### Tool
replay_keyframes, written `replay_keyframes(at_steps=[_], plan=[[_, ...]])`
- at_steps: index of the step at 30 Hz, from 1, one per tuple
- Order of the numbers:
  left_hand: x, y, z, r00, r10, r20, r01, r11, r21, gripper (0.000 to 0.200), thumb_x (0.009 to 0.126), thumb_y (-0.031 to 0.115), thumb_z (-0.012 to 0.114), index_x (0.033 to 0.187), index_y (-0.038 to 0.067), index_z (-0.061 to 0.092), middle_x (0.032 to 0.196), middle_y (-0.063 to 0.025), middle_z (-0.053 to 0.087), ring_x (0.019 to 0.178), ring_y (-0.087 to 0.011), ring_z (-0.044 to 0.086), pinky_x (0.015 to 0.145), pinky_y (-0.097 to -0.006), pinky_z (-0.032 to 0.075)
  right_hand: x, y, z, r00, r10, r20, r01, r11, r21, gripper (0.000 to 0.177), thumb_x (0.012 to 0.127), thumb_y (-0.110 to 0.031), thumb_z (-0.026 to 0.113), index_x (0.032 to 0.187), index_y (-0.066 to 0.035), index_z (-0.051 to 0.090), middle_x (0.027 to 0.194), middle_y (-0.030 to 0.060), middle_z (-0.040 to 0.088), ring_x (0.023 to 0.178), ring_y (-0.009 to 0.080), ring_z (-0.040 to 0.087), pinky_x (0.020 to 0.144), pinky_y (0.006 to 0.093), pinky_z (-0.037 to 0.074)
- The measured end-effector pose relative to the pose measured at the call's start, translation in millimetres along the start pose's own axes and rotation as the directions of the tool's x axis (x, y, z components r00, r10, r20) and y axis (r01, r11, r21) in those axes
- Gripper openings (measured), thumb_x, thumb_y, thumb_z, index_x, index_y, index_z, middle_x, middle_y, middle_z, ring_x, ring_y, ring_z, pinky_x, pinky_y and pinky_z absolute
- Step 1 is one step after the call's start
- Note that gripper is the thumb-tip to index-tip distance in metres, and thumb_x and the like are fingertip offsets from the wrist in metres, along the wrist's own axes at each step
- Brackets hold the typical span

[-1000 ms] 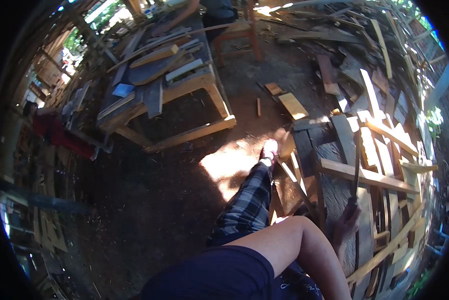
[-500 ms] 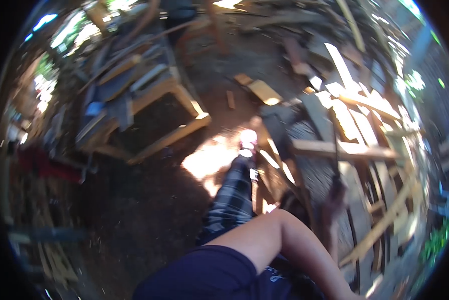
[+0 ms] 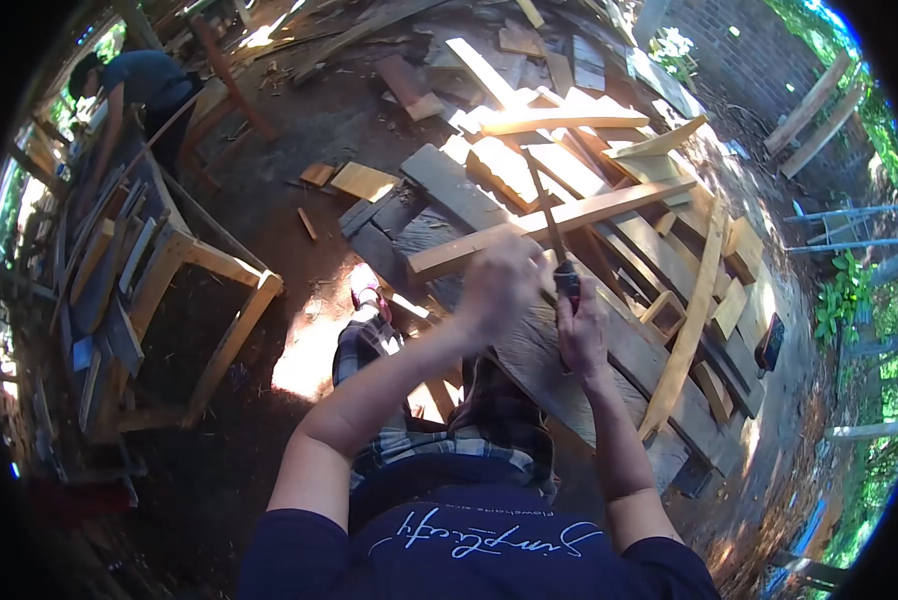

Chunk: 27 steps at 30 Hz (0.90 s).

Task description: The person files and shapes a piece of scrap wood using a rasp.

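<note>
My right hand [image 3: 584,335] grips the dark handle of a long, narrow, dark tool [image 3: 546,205], perhaps a file. Its thin tapered shaft points up and away, crossing over a wooden beam [image 3: 614,208]. My left hand [image 3: 499,285] is just left of the handle, at the near side of the beam, its fingers smeared by motion. Beneath both hands is a low bench of worn grey planks [image 3: 534,345].
Stacked boards and offcuts cover the bench's right side, with a long pale batten [image 3: 694,320] lying across. Left stands a wooden frame [image 3: 224,345] holding planks. A person [image 3: 149,85] bends there. Wood blocks [image 3: 364,182] lie on the ground.
The view has swung right, so the frame and wood pile sit farther left. My left arm, earlier reaching to the lower right, has come forward beside the tool. My right hand still holds the tool.
</note>
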<state>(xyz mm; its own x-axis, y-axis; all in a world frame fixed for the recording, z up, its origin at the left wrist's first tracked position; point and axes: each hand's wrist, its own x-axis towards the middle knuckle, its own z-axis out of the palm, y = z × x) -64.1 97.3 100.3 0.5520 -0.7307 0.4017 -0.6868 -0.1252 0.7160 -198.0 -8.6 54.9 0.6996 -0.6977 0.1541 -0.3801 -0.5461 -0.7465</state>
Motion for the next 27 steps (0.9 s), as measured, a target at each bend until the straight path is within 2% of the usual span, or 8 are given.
replay_keyframes(at_steps=[1, 2, 4, 5, 8, 14, 21, 27], plan=[[10, -16, -2, 0.995, -0.101, 0.014, 0.098, 0.988, 0.122, 0.023, 0.085, 0.024, 0.063, 0.098, 0.006, 0.061, 0.095, -0.0141, 0.057, 0.092, -0.0325, 0.054, 0.081, -0.0442, 0.043, 1, -1, 0, 0.998, -0.057, -0.012, 0.056, 0.998, -0.029, 0.021, 0.09, -0.019, 0.056, 0.105, -0.008, 0.047, 0.078, 0.0175, 0.061, 0.073, 0.038, 0.061, 0.061, 0.0487, 0.045], [17, -28, -2, 0.995, -0.096, 0.017, 0.094, 0.989, 0.116, 0.023, 0.085, 0.024, 0.063, 0.098, 0.006, 0.061, 0.095, -0.0141, 0.057, 0.092, -0.0325, 0.054, 0.081, -0.0442, 0.043, 0, 0, 3, 0.998, -0.054, -0.017, 0.054, 0.998, -0.034, 0.021, 0.09, -0.019, 0.056, 0.105, -0.008, 0.047, 0.078, 0.0175, 0.061, 0.073, 0.038, 0.061, 0.061, 0.0487, 0.045], [29, -44, -2, 0.962, -0.26, 0.085, 0.193, 0.865, 0.464, 0.038, 0.084, 0.03, 0.066, 0.113, 0.006, 0.057, 0.113, -0.0145, 0.052, 0.105, -0.034, 0.05, 0.091, -0.0489, 0.039, -1, 3, 10, 0.999, -0.052, 0.012, 0.053, 0.997, -0.064, 0.017, 0.089, -0.014, 0.057, 0.102, -0.006, 0.048, 0.076, 0.0172, 0.06, 0.067, 0.0369, 0.06, 0.061, 0.0462, 0.046], [35, -49, -1, 0.962, -0.258, 0.085, 0.191, 0.866, 0.461, 0.038, 0.084, 0.03, 0.066, 0.113, 0.006, 0.057, 0.113, -0.0145, 0.052, 0.105, -0.034, 0.05, 0.091, -0.0489, 0.039, -2, 1, 11, 0.999, -0.052, 0.01, 0.053, 0.996, -0.066, 0.017, 0.089, -0.014, 0.057, 0.102, -0.006, 0.048, 0.076, 0.0172, 0.06, 0.067, 0.0369, 0.06, 0.061, 0.0462, 0.046], [48, -58, 3, 0.809, -0.508, 0.297, 0.296, 0.788, 0.54, 0.049, 0.082, 0.033, 0.07, 0.119, 0.005, 0.054, 0.125, -0.0173, 0.044, 0.12, -0.0355, 0.041, 0.1, -0.0513, 0.035, -6, -4, 14, 0.996, -0.079, 0.029, 0.082, 0.989, -0.123, 0.018, 0.088, -0.013, 0.057, 0.1, -0.006, 0.046, 0.076, 0.0181, 0.059, 0.071, 0.0391, 0.06, 0.063, 0.0495, 0.046], [52, -56, 5, 0.869, -0.43, 0.243, 0.222, 0.78, 0.585, 0.051, 0.079, 0.024, 0.073, 0.12, 0.005, 0.051, 0.127, -0.0183, 0.045, 0.122, -0.0373, 0.043, 0.096, -0.0551, 0.037, -9, -4, 26, 0.998, -0.049, 0.026, 0.052, 0.983, -0.175, 0.024, 0.088, -0.016, 0.057, 0.104, -0.007, 0.041, 0.08, 0.0207, 0.058, 0.069, 0.0437, 0.06, 0.059, 0.0547, 0.047], [56, -71, 13, 0.808, -0.485, 0.335, 0.209, 0.767, 0.606, 0.056, 0.082, 0.027, 0.069, 0.125, 0.004, 0.041, 0.125, -0.0195, 0.047, 0.12, -0.0381, 0.045, 0.097, -0.0577, 0.034, -9, -15, 32, 1.0, -0.027, 0.014, 0.03, 0.967, -0.252, 0.026, 0.087, -0.014, 0.056, 0.107, -0.007, 0.042, 0.081, 0.0205, 0.06, 0.072, 0.0418, 0.061, 0.06, 0.0527, 0.048], [52, -74, 14, 0.816, -0.499, 0.291, 0.266, 0.773, 0.577, 0.058, 0.083, 0.029, 0.068, 0.123, 0.001, 0.038, 0.128, -0.0207, 0.046, 0.121, -0.0399, 0.044, 0.1, -0.0562, 0.032, 0, -30, 31, 0.999, -0.03, 0.043, 0.044, 0.92, -0.39, 0.026, 0.085, -0.015, 0.059, 0.104, -0.009, 0.044, 0.085, 0.0178, 0.059, 0.074, 0.0382, 0.064, 0.063, 0.0493, 0.052]])
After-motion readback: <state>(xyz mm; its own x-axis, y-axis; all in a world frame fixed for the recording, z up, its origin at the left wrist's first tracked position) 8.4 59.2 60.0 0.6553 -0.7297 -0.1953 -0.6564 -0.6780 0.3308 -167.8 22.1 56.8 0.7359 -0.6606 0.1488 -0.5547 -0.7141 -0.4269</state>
